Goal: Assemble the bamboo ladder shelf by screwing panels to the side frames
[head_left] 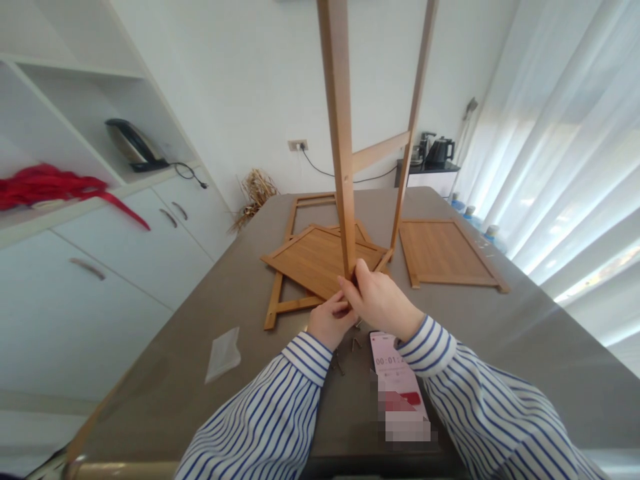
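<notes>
A bamboo ladder-like frame (340, 133) stands upright on the grey table (200, 347), its near leg resting on a slatted bamboo shelf panel (315, 257). My right hand (377, 300) is wrapped round the foot of that leg. My left hand (330, 319) is pinched closed just below it at the panel's edge; what it holds is hidden. Both wrists wear blue-striped white sleeves. A few small screws (350, 347) lie on the table right under my hands.
A second bamboo panel (445, 253) lies to the right, and another frame (300, 213) lies flat under the first panel. A phone (395, 373) showing a timer lies near me. A plastic bag (223, 352) sits left. Cabinets stand left, a kettle stand behind, curtains right.
</notes>
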Motion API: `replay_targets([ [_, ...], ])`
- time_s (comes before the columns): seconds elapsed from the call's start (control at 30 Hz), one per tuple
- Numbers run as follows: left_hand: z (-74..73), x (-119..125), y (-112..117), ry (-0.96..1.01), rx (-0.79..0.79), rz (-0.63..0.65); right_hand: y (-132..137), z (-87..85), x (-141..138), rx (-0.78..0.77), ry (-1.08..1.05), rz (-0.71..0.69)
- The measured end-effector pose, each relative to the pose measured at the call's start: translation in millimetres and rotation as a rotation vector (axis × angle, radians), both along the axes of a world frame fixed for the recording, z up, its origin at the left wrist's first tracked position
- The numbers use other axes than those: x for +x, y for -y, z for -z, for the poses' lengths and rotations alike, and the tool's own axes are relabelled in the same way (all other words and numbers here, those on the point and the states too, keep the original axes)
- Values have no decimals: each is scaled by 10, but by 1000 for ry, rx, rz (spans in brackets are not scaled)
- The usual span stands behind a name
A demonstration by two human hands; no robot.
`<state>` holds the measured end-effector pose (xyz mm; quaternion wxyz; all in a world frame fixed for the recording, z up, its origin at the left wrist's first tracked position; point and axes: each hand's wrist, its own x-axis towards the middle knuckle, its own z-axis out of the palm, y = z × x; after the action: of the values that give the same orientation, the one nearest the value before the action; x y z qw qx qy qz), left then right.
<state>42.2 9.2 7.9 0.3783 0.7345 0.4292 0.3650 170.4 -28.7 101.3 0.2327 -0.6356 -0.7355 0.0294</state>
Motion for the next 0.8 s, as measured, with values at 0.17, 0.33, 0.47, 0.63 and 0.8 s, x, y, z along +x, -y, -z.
replay_targets([
  [0.17,36,-3,7,-26,48,10,-4,-3,6,-12,-16,-6],
  [0.33,-10,-8,15,-76,119,6,-3,-11,21,-30,-41,-29],
  [0.47,-45,0,31,-86,131,2,-7,-11,44,-20,-74,-59],
  [0.63,-42,7,36,-107,145,-12,2,-18,75,-16,-109,-91],
  [0.8,-34,12,51,-115,165,-34,39,-49,121,-49,-178,-156],
])
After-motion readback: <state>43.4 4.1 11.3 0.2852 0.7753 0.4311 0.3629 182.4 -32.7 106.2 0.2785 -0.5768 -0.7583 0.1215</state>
